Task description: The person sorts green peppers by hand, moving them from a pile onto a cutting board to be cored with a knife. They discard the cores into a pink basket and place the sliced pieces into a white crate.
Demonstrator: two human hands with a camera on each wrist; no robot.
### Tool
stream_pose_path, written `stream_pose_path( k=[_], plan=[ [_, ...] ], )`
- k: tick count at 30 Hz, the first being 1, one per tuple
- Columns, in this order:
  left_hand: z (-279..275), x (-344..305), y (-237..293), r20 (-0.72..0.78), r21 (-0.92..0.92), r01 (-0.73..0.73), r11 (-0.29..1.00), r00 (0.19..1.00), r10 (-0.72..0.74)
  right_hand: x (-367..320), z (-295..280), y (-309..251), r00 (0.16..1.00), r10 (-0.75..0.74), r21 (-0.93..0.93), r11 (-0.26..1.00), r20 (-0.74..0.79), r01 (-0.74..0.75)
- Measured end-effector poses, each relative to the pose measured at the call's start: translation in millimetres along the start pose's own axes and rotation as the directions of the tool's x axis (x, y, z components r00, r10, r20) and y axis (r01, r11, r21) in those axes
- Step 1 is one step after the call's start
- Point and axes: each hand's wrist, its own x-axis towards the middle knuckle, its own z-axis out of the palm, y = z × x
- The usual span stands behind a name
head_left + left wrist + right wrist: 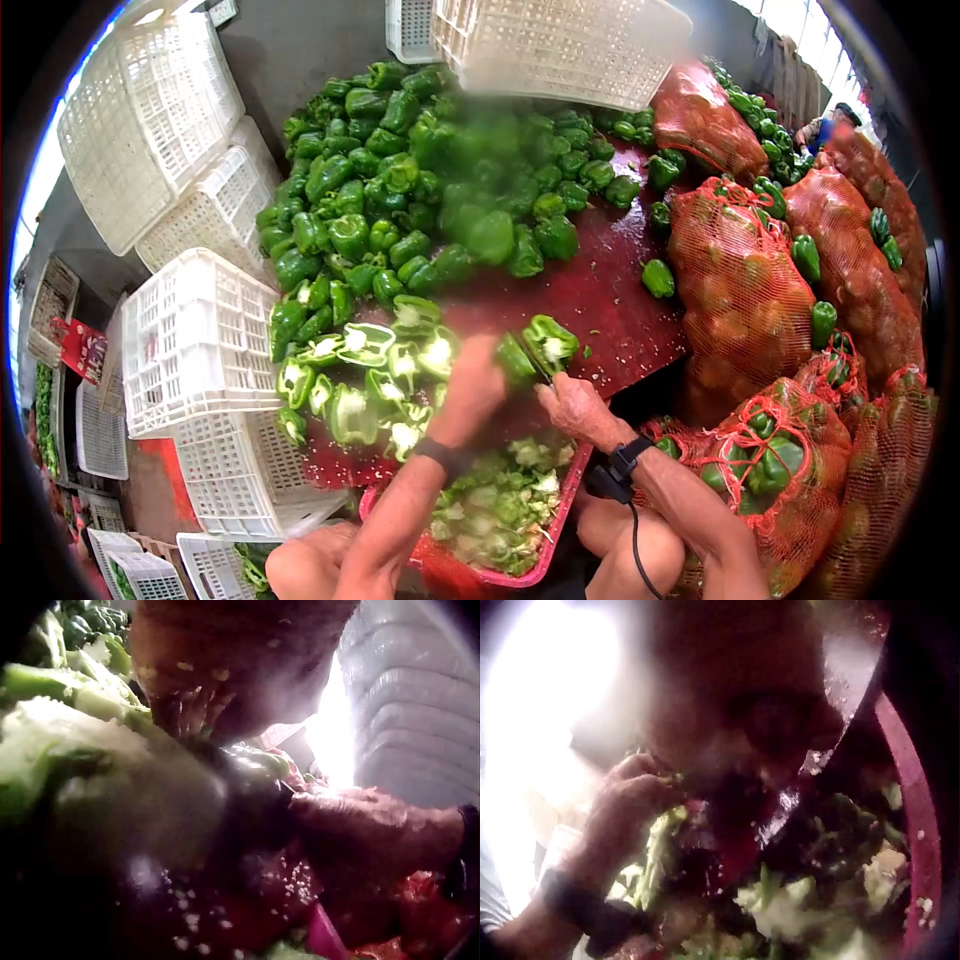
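**Tight Quarters at the Red Table (620, 310)**

A red table spreads across the middle of the frame, hemmed in by mesh sacks (740, 300) at right and white crates (200, 320) at left, which leave little elbow room. A heap of green peppers (345, 180) fills upper centre, part of it veiled by a blur. At lower centre, a pink tub (563, 510) of pale trimmings (490, 515) sits between the worker's knees (650, 545), apparently set at the table's near edge to catch scraps. Cut peppers (355, 415) lie just left of the hands, likely kept within easy reach. The left hand (478, 385), its fingers bent in the right wrist view, appears to grip a split pepper (553, 340) at centre, seemingly to steady it; its fingertips are hidden. The right hand (580, 405), curled into a fist, holds what looks like a small knife (543, 371) against the split pepper, probably gripped close for control. Most of the handle is out of sight.
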Motion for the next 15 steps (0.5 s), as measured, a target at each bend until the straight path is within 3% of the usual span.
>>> stream_pose_path(
  k=[3, 4, 5, 7, 9, 10, 11, 13, 15],
  plan=[
    [-1, -4, 5, 0.071, 0.055, -0.089, 0.995, 0.994, 0.085, -1, -26, -15, 0.953, 0.301, 0.460, 0.852, -0.044, -0.248],
    [1, -4, 15, 0.004, 0.149, -0.120, 0.982, 0.993, 0.121, -2, -37, -14, 0.956, 0.280, 0.415, 0.883, -0.086, -0.221],
    [4, -3, 22, 0.046, 0.187, -0.121, 0.975, 0.992, 0.115, 0, -54, -14, 0.976, 0.183, 0.362, 0.923, -0.119, -0.128],
    [10, 5, 34, 0.119, 0.262, -0.134, 0.956, 0.987, 0.106, 8, -59, -4, 0.897, 0.378, 0.334, 0.896, -0.230, -0.292],
    [15, 10, 35, 0.215, 0.334, -0.125, 0.934, 0.975, 0.054, 12, -60, 12, 0.840, 0.426, 0.231, 0.902, -0.337, -0.365],
    [17, 10, 30, 0.280, 0.387, -0.142, 0.911, 0.960, 0.031, 13, -57, 22, 0.831, 0.445, 0.182, 0.895, -0.332, -0.407],
    [16, 9, 27, 0.345, 0.435, -0.163, 0.885, 0.939, 0.003, 9, -53, 35, 0.923, 0.213, -0.046, 0.970, -0.319, -0.240],
    [12, 5, 20, 0.340, 0.486, -0.227, 0.844, 0.939, 0.057, 2, -43, 37, 0.889, 0.403, 0.057, 0.914, -0.216, -0.401],
    [5, 0, 9, 0.365, 0.526, -0.288, 0.800, 0.926, 0.093, -2, -36, 24, 0.898, 0.426, 0.080, 0.904, -0.114, -0.419]
  ],
)
